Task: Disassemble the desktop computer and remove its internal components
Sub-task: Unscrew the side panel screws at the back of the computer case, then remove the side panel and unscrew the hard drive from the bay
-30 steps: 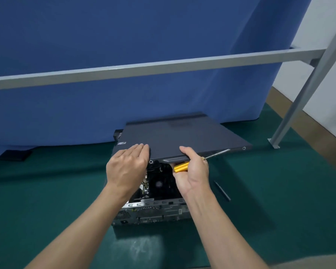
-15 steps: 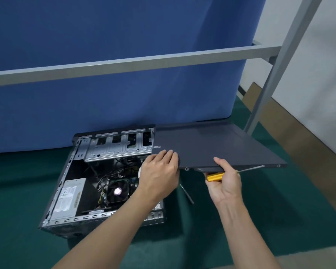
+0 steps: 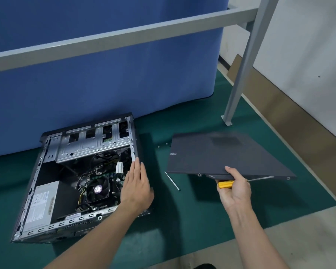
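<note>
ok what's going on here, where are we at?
A person is taking apart a desktop computer that lies open on its side on a green mat. The side panel is off. The right hand holds it by its near edge, right of the case, along with a yellow-handled screwdriver. The left hand lies flat at the case's right rim. The fan and power supply are not yet removed.

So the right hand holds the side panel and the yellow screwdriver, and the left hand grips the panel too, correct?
Not quite. The head view shows the left hand off the side panel, lying flat at the edge of the open computer case. The right hand part is correct.
</note>
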`<state>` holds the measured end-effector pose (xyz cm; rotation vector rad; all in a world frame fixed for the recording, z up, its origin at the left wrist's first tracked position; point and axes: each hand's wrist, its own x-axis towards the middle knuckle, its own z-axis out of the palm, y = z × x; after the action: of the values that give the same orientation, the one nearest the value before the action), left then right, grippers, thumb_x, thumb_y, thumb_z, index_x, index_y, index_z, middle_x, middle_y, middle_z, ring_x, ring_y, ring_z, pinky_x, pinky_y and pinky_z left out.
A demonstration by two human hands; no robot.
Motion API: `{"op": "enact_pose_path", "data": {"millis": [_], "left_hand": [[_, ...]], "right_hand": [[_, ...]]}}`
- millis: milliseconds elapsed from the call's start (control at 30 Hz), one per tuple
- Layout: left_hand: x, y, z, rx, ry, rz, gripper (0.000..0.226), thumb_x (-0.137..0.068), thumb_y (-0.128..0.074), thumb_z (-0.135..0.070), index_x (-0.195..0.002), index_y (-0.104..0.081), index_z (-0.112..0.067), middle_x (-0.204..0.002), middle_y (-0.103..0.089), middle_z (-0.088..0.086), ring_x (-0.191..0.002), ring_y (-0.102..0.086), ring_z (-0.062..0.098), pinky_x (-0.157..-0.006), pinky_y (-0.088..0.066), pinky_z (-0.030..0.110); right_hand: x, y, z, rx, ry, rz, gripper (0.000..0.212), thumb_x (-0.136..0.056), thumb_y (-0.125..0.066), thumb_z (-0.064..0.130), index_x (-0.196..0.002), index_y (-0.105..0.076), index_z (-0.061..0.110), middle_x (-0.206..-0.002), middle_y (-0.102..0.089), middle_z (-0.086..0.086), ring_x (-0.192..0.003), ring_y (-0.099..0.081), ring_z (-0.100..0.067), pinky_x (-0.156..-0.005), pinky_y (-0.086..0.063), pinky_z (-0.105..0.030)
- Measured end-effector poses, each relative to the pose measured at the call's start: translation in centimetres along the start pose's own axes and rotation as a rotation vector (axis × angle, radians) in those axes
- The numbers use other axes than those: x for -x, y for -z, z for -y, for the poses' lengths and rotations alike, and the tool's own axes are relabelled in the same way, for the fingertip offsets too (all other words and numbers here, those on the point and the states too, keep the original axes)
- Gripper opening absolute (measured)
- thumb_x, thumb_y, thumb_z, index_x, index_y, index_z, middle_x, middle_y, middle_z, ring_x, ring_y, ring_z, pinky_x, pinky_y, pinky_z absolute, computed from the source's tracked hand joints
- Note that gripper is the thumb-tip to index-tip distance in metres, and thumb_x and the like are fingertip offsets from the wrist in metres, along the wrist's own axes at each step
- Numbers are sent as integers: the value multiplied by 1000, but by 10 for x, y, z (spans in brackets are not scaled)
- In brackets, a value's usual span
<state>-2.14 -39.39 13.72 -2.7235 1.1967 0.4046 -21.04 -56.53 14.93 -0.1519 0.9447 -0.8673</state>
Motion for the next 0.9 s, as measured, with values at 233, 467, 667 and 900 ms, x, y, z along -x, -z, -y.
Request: {"op": "enact_pose_path", "data": {"millis": [233,467,667,900], "left_hand": [[-10,-9,2,40,-13,8,91,-94,-47,-39,-150,14,-2,-151,37,17,-142,30,27,-120,7,37],[-10,-13,2,81,-20,-34,85,-92,-49,-37,-153,1,-6,-151,36,17,-143,29,29,-118,5,38],[-12,-16,4,101,-32,-55,81,-91,-50,-35,-153,-6,-8,-152,33,17,-143,27,29,-119,2,39],[-12,-14,4,91,-28,-52,83,-91,-51,-36,-153,-4,-8,-152,33,17,-143,27,29,-119,1,39]], "right_hand": [[-12,32,-6,-32,-20,-93,35,-73,-72,-3,-104,-67,13,-98,-74,-7,-87,-72,-25,-73,-58,-38],[-31,61,-31,349,39,-460,25,-84,-73,30,-88,-60,8,-91,-68,-8,-82,-69,-25,-72,-59,-44],[-43,83,-41,825,-34,-496,48,-92,-52,51,-84,-54,3,-84,-64,-16,-69,-68,-28,-58,-57,-35],[-54,93,-43,976,-199,-520,36,-99,-44,41,-98,-48,5,-86,-61,-16,-65,-66,-29,-43,-44,-28]]}}
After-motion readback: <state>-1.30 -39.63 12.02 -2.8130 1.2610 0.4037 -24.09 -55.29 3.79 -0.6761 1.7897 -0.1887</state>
